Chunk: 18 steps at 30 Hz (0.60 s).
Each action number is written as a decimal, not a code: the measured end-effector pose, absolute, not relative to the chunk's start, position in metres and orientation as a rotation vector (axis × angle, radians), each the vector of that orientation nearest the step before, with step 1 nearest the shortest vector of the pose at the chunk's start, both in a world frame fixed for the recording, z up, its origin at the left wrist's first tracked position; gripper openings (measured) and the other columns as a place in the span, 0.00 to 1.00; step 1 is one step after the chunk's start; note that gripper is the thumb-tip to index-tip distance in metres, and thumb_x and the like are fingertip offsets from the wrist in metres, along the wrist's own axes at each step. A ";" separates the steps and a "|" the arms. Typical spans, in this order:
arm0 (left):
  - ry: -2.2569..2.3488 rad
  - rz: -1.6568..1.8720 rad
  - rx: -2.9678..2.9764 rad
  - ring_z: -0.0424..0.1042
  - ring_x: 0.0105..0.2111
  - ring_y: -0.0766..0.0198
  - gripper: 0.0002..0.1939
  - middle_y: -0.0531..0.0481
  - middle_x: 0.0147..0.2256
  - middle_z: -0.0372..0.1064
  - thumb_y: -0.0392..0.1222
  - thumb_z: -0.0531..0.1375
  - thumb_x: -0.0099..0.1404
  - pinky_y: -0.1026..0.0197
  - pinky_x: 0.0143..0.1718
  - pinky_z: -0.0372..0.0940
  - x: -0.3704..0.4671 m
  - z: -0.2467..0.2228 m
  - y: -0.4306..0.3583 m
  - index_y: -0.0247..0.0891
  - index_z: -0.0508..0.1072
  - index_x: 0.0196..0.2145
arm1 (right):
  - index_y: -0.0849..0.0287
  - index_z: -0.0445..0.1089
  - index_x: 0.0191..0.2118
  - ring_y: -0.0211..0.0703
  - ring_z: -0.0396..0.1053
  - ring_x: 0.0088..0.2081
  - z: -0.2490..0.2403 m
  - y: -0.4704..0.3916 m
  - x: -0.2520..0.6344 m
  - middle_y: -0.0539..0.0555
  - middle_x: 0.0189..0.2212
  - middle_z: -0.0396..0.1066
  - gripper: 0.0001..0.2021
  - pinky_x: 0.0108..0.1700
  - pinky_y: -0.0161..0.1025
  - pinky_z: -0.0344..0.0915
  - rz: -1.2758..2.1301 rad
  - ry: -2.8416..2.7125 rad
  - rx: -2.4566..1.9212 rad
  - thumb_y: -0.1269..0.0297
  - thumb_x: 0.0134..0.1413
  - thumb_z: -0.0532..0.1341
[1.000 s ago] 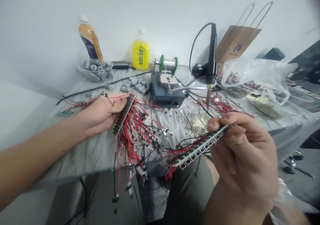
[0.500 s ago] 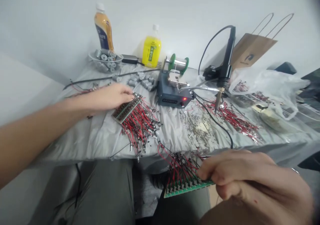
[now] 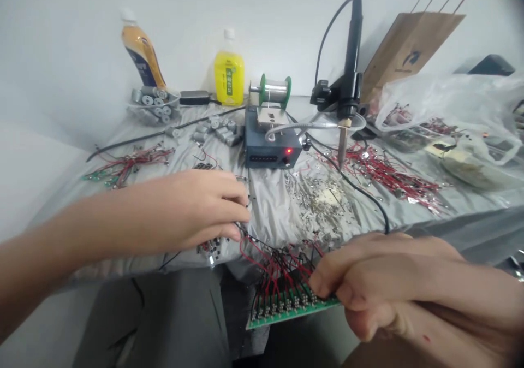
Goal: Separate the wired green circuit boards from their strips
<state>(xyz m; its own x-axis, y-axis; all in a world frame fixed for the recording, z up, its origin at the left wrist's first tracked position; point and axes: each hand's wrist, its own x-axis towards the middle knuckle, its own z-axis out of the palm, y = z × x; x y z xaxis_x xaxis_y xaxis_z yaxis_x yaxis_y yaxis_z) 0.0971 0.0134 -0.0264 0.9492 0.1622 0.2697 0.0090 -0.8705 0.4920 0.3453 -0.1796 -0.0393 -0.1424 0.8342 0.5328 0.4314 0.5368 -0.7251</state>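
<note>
My right hand (image 3: 393, 286) grips the right end of a green circuit board (image 3: 286, 310), held over my lap below the table's front edge. Rows of solder joints line the board, and red and black wires (image 3: 282, 269) fan up from it. My left hand (image 3: 200, 207) hovers over the table's front with its fingers loosely stretched and a little apart. Its fingertips are close to the wires at the board's upper left; whether they touch is unclear. Beneath this hand lies another wired board (image 3: 207, 162), mostly hidden, with wire ends showing below the hand.
A soldering iron (image 3: 350, 67) in a stand points down beside a solder feeder (image 3: 268, 147) with a lit red lamp. Metal cylinders (image 3: 216, 130), red wires (image 3: 388, 174), clippings (image 3: 319, 199), bottles (image 3: 229, 76), a plastic bag (image 3: 442, 100) and a paper bag (image 3: 413, 51) surround it.
My left hand has come off the board on the table and moved right and toward me, to the wires. The right hand still holds its board. The view has shifted slightly.
</note>
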 end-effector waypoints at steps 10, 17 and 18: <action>-0.063 0.218 2.742 0.74 0.47 0.57 0.10 0.43 0.47 0.78 0.34 0.60 0.78 0.58 0.50 0.65 0.098 -0.051 0.027 0.39 0.82 0.48 | 0.51 0.81 0.44 0.47 0.86 0.36 -0.050 -0.180 0.365 0.49 0.30 0.82 0.03 0.41 0.38 0.84 0.520 -1.877 -1.001 0.63 0.72 0.67; -0.057 0.413 2.590 0.76 0.44 0.58 0.08 0.44 0.44 0.80 0.35 0.62 0.78 0.57 0.50 0.68 0.097 -0.057 0.028 0.40 0.83 0.47 | 0.49 0.85 0.44 0.45 0.84 0.31 -0.057 -0.178 0.372 0.51 0.32 0.85 0.08 0.43 0.41 0.83 0.413 -1.898 -0.958 0.57 0.73 0.66; -0.049 0.443 2.569 0.77 0.44 0.59 0.08 0.44 0.44 0.80 0.35 0.63 0.78 0.57 0.50 0.68 0.097 -0.057 0.029 0.40 0.83 0.47 | 0.49 0.85 0.44 0.45 0.84 0.31 -0.058 -0.178 0.372 0.51 0.34 0.86 0.09 0.43 0.41 0.83 0.438 -1.897 -0.959 0.57 0.73 0.66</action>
